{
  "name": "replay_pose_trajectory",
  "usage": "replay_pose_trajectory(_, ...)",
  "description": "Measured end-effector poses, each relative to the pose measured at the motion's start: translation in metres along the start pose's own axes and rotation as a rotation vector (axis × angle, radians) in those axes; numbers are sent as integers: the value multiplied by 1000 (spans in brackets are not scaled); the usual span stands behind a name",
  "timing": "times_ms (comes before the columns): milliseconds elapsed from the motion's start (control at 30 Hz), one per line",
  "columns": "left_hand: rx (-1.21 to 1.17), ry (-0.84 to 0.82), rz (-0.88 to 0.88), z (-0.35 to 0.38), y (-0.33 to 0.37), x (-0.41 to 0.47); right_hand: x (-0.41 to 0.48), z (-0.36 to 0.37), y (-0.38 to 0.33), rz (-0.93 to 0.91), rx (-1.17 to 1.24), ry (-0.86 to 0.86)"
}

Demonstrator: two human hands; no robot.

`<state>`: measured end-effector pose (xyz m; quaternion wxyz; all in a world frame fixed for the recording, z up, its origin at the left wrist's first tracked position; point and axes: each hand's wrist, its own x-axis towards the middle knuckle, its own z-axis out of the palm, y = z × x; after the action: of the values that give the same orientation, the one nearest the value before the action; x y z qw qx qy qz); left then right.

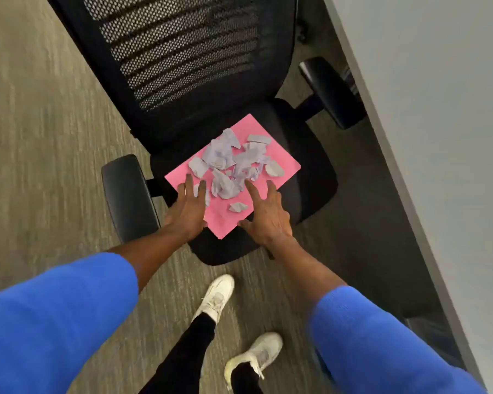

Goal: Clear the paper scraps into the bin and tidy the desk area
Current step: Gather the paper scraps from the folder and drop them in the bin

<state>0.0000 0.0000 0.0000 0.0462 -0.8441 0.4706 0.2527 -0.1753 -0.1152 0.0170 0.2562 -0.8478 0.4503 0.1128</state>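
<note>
Two hands down on a pink sheet (279,162) lying flat on the seat of a black chair (316,177). Scraps (231,163), pale lilac and crumpled, piled on the sheet from centre toward 12 o'clock; one stray scrap (237,207) at 6 o'clock, near the sheet's near corner.

Left hand (187,211) at 8 o'clock of the sheet, fingers spread, palm down, holding nothing. Right hand (268,214) at 4 o'clock, also spread wide and empty, thumb at the sheet's edge.

Step, as I judge it: about to lift the sheet as a tray for the scraps. Next move calls for gripping both side edges and keeping it level or slightly cupped, or the loose pieces slide off.

Bin not in view. Desk (439,109) edge runs along 3 o'clock. No brand or legible writing; faint marks on the scraps, unreadable.
</note>
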Motion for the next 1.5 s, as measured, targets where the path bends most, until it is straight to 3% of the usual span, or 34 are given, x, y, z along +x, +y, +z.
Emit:
replay_pose_trajectory(367,17,71,136,18,-7,52,84,38,-14,-74,-148,-12)
replay_pose_trajectory(533,19,67,268,21,-10,65,101,37,-14,-89,-233,-17)
replay_pose_trajectory(700,31,14,275,27,-13,73,108,30,-7,-144,-272,-9)
replay_pose_trajectory(933,35,107,245,33,-8,73,106,31,0,-237,-189,98)
replay_pose_trajectory(1200,-174,242,177,24,-6,71,103,24,9,-191,95,190)
replay_pose_trajectory(1500,-410,365,75,9,16,52,80,-11,25,-152,205,365)
